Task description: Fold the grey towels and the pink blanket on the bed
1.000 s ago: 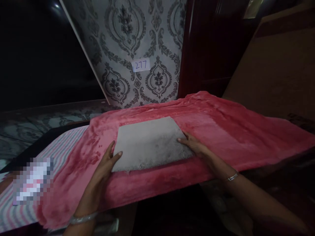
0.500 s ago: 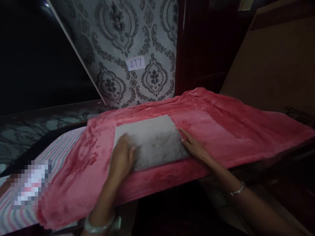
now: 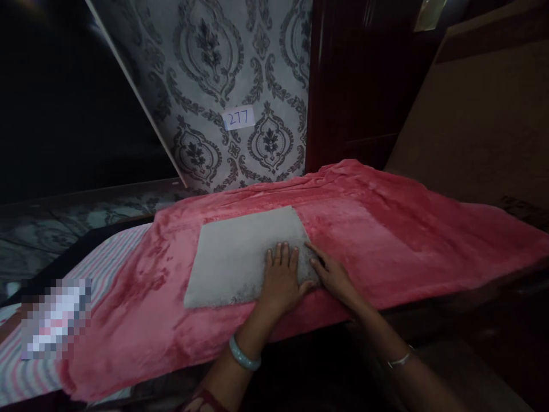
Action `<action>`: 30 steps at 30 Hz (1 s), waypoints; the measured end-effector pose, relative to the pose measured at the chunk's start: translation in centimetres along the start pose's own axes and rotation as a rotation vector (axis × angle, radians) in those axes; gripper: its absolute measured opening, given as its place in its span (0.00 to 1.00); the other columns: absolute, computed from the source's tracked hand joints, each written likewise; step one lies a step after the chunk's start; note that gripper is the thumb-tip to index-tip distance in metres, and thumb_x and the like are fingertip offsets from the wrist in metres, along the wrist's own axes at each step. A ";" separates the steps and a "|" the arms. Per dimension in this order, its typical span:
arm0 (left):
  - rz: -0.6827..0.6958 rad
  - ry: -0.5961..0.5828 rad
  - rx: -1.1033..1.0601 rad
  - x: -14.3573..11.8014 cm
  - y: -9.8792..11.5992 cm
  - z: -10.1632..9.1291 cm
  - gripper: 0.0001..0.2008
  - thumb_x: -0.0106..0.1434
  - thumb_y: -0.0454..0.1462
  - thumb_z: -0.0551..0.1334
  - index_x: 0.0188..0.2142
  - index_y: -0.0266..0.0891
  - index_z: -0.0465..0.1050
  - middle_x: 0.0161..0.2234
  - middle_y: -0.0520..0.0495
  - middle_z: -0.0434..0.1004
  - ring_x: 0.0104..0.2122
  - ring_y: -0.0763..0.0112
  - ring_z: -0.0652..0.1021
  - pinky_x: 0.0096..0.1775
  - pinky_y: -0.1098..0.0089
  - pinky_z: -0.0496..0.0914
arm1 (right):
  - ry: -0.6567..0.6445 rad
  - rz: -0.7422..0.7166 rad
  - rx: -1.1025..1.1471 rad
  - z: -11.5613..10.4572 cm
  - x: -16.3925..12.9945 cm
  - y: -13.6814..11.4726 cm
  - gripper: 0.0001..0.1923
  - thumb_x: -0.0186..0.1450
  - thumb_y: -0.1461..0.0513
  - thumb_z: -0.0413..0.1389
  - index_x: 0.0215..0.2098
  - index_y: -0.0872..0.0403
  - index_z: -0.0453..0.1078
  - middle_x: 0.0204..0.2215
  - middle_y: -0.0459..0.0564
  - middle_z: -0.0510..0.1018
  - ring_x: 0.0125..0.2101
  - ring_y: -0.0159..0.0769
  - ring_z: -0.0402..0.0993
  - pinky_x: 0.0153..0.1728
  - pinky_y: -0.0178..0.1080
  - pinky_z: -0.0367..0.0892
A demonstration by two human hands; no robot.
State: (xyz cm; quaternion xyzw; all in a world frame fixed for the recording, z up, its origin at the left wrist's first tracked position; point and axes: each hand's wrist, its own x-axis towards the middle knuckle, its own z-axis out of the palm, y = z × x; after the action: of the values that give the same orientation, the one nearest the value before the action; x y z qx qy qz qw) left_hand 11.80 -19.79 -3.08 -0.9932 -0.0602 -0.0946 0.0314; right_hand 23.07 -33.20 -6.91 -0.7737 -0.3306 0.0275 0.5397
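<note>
A flat grey rectangle of plush cloth [image 3: 231, 252] lies on a pink fleece blanket [image 3: 171, 343]. Its nap looks pale and smooth on the left, darker and rougher toward the lower right. My left hand [image 3: 283, 277] is open and flat on the right part of the grey cloth, fingers pointing away from me. At the cloth's right edge rests my right hand [image 3: 337, 278], its forefinger and thumb apart along the border; its other fingers are mostly hidden.
Striped fabric [image 3: 107, 263] shows under the blanket at the left, with a blurred-out item [image 3: 55, 320] on it. Behind stand a patterned wall with a paper label [image 3: 239, 117] reading 277, a dark screen [image 3: 77, 103], a dark red door [image 3: 351, 74] and a large cardboard box [image 3: 480, 114].
My left hand has moved right across the grey cloth, from its left part to its right part, and now lies flat. My right hand stays at the right edge.
</note>
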 end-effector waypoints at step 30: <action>-0.051 -0.063 -0.024 6.3 -1.4 -0.4 0.31 0.72 0.45 0.42 0.69 0.32 0.50 0.71 0.37 0.48 0.70 0.55 0.50 0.66 0.40 0.46 | 0.041 0.062 -0.061 1.9 7.3 1.3 0.28 0.62 0.61 0.52 0.61 0.56 0.66 0.56 0.57 0.73 0.54 0.47 0.70 0.57 0.51 0.64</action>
State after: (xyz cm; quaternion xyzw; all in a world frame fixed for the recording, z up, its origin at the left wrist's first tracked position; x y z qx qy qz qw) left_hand 17.67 -17.68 -1.45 -0.9942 -0.0852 -0.0646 0.0149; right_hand 28.59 -27.95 -6.49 -0.8001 -0.2960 0.0180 0.5214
